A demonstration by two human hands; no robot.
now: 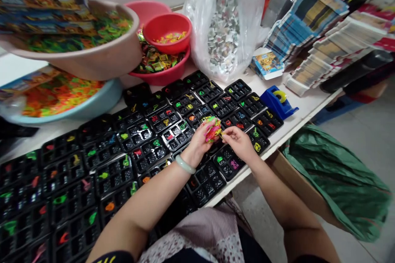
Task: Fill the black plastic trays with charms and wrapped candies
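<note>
My left hand (205, 134) is closed around a bunch of small plastic toys (213, 130) in pink, yellow, orange and green. Right beside it, my right hand (235, 139) pinches a small yellow plastic piece (221, 134) at the edge of the bunch. Both hands hover above black compartment trays (206, 183) laid out in rows on the table. Many trays hold small bright pieces in some of their compartments, such as a purple piece (234, 164) and a green one (219, 159) near my right wrist. The exact shape of the pinched piece is too small to make out.
Basins of small plastic pieces, a beige one (101, 59), a blue one (101, 107) and a red bowl (168, 22), stand at the back left. Behind the trays are a clear bag (197, 41) of packets, a blue tape dispenser (274, 104) and stacked cards (308, 20). A green sack (336, 185) lines a box at right.
</note>
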